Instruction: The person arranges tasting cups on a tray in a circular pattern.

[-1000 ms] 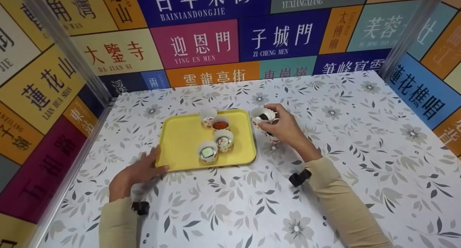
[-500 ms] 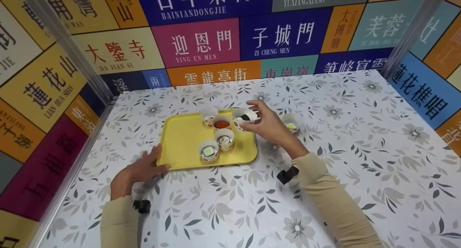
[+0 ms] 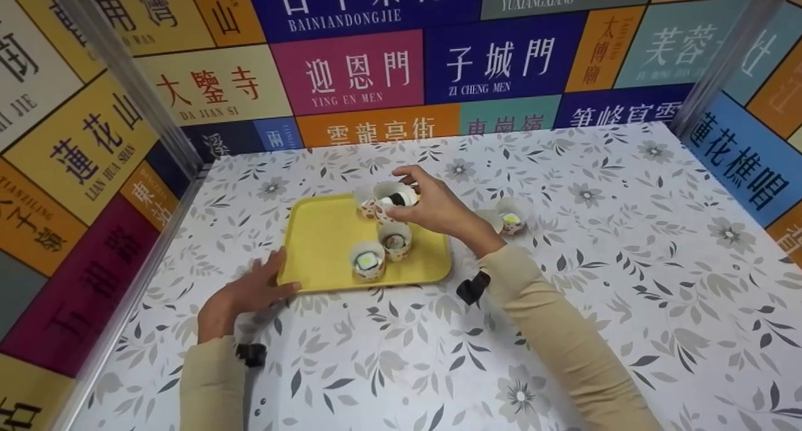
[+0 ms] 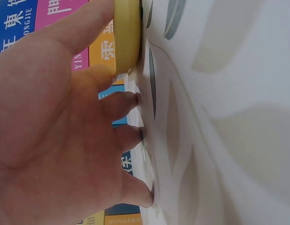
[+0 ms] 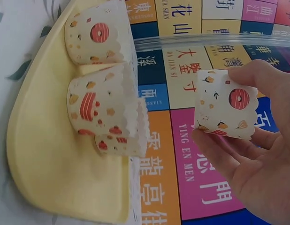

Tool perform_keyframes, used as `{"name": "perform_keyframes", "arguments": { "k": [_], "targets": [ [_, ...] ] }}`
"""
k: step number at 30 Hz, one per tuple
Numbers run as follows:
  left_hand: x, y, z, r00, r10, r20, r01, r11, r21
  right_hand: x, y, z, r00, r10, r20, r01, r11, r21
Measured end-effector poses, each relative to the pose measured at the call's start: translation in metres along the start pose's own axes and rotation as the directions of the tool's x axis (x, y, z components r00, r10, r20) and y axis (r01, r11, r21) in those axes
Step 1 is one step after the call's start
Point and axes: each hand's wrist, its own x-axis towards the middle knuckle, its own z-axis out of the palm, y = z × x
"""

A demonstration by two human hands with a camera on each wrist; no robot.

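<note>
My right hand [image 3: 432, 202] pinches a patterned paper baking cup [image 5: 213, 103] between thumb and fingers, raised over the back part of a yellow tray [image 3: 319, 230]. Inside the cup sits a white sushi piece with a black band [image 3: 398, 198]. Two paper cups with sushi rolls, a front one [image 3: 368, 269] and another [image 3: 395, 248], stand on the tray. A further cup [image 3: 365, 207] at the back is partly covered by the held one. At the tray's front left corner my left hand [image 3: 250, 290] rests with spread fingers, its thumb touching the rim.
Two more paper cups stand on the floral tablecloth [image 3: 401, 356] right of the tray: one with a yellow and white piece [image 3: 510, 218], the other [image 3: 490, 219] partly behind the right wrist. Colourful sign panels [image 3: 360, 71] wall the back and sides.
My right hand has carried the held cup leftward from beside the tray to above it, now covering the cup with orange-red filling. My left hand stays at the tray corner.
</note>
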Motion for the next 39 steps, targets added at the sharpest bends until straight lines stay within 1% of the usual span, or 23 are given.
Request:
{"name": "perform_keyframes", "arguments": {
  "k": [4, 6, 10, 17, 23, 27, 31, 33, 35, 39],
  "targets": [
    [0.000, 0.000, 0.000, 1.000, 0.014, 0.001, -0.014, 1.000, 0.012, 0.008, -0.005, 0.007, 0.999, -0.004, 0.042, 0.004, 1.000, -0.006],
    [0.000, -0.001, 0.000, 0.999, 0.032, 0.004, -0.032, 0.999, 0.010, 0.011, -0.008, 0.012, 0.998, -0.010, 0.059, 0.011, 1.000, -0.016],
    [0.001, -0.001, 0.001, 0.999, 0.049, 0.010, -0.049, 0.999, 0.003, 0.019, -0.018, 0.021, 0.996, -0.027, 0.088, 0.030, 0.999, -0.043],
    [0.001, 0.000, 0.001, 1.000, 0.014, 0.008, -0.015, 1.000, 0.015, 0.032, -0.037, 0.033, 0.991, -0.041, 0.128, 0.055, 0.993, -0.109],
    [0.003, 0.000, 0.002, 0.999, -0.038, -0.001, 0.038, 0.999, 0.028, 0.039, -0.045, 0.044, 0.988, -0.071, 0.134, 0.093, 0.982, -0.163],
    [0.004, 0.001, 0.001, 0.998, -0.059, -0.003, 0.059, 0.998, 0.035, 0.041, -0.047, 0.053, 0.988, -0.095, 0.125, 0.116, 0.979, -0.169],
    [0.003, 0.001, 0.001, 0.998, -0.061, -0.003, 0.061, 0.998, 0.033, 0.040, -0.045, 0.063, 0.988, -0.067, 0.137, 0.097, 0.969, -0.226],
    [0.003, 0.001, 0.000, 0.998, -0.055, -0.005, 0.056, 0.998, 0.030, 0.040, -0.044, 0.067, 0.987, -0.050, 0.151, 0.089, 0.960, -0.266],
    [0.004, 0.001, 0.000, 0.999, -0.033, 0.000, 0.033, 0.999, 0.024, 0.040, -0.042, 0.071, 0.984, -0.050, 0.169, 0.099, 0.949, -0.299],
    [0.005, 0.001, -0.001, 1.000, 0.001, 0.013, -0.002, 1.000, 0.023, 0.043, -0.036, 0.076, 0.970, -0.084, 0.229, 0.154, 0.938, -0.310]
  ]
}}
